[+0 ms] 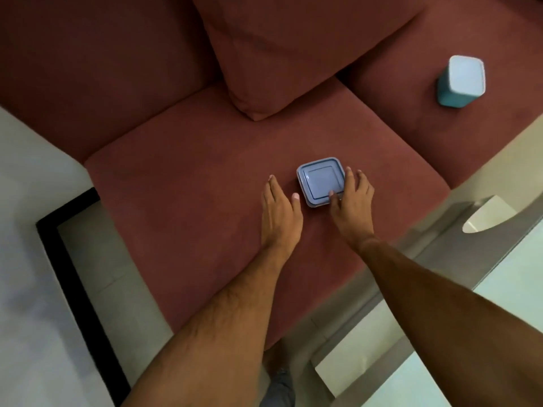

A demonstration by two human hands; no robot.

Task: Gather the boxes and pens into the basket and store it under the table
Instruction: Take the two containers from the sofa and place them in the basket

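hands at a flat box on a dark red fabric sofa [182, 160], pale tiled floor [97, 277] beneath.
a matching cushion [293, 54] leans far back; a tall pale blue lidded box [462, 80] stands far right. the flat square blue plastic box [320, 180] lies mid-seat, right hand [352, 201] grasping its right edge, left hand [279, 210] released just beside it, left.

Open seat cushion around the flat box

The flat blue box [320, 181] is flanked by both hands; bare sofa seat [182, 183] lies leftward, while a loose back cushion [282, 54] stands behind and a tall box [462, 80] far right.
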